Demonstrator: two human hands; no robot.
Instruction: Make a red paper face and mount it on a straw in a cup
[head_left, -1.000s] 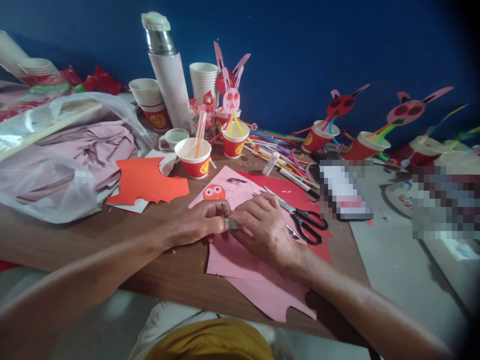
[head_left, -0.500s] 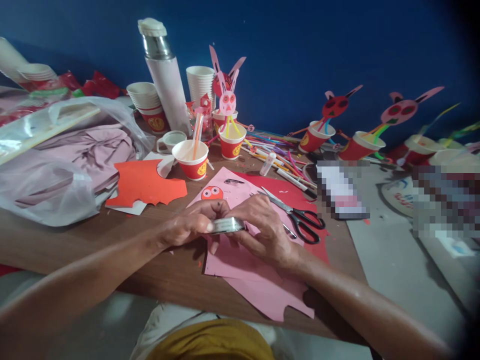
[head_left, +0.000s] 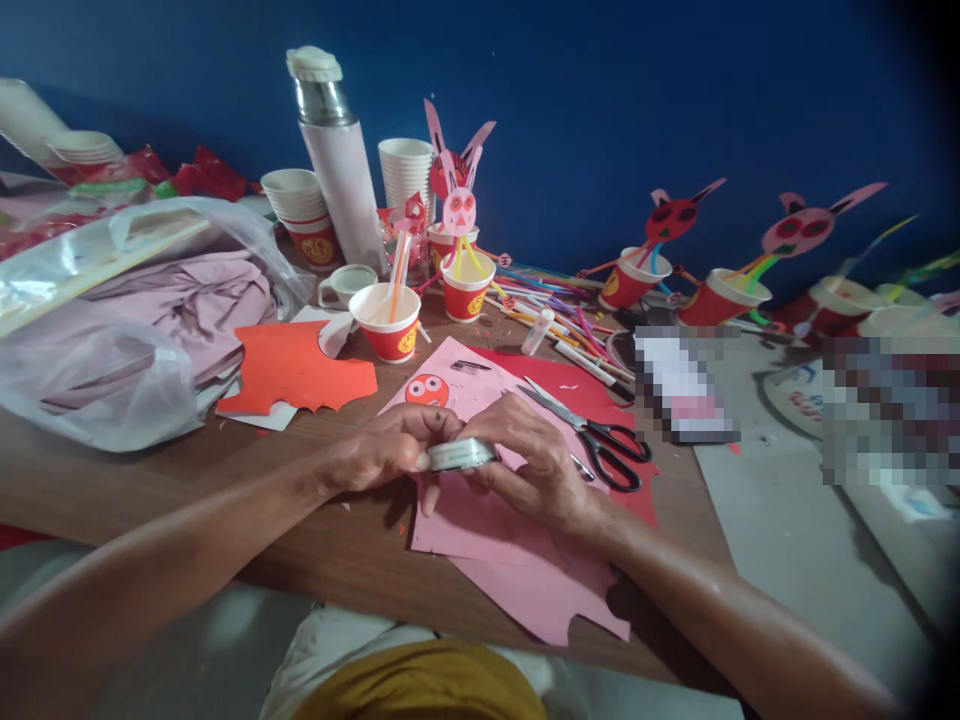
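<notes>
A roll of tape (head_left: pixel 463 455) is held edge-on between both hands above the pink paper. My left hand (head_left: pixel 390 445) pinches its left end with thumb and fingers. My right hand (head_left: pixel 532 455) grips the other end, fingers over the top and thumb below. Just beyond the hands, an orange paper face (head_left: pixel 427 389) with two round eyes lies on the pink paper (head_left: pixel 480 515). Black-handled scissors (head_left: pixel 611 450) rest on the red paper (head_left: pixel 634 490), right of my right hand. A pen lies partly hidden beside that hand.
An orange paper offcut (head_left: pixel 304 368) and a plastic bag (head_left: pixel 150 420) lie left. Behind stand a red paper cup (head_left: pixel 396 335) with straws, a thermos (head_left: pixel 341 175) and rabbit-faced cups (head_left: pixel 469 290). Markers (head_left: pixel 581 360) and a phone (head_left: pixel 684 385) are at right.
The roll of tape has tilted slightly, showing more of its outer edge. Both hands keep their hold and stay nearly in place; the view has shifted a little.
</notes>
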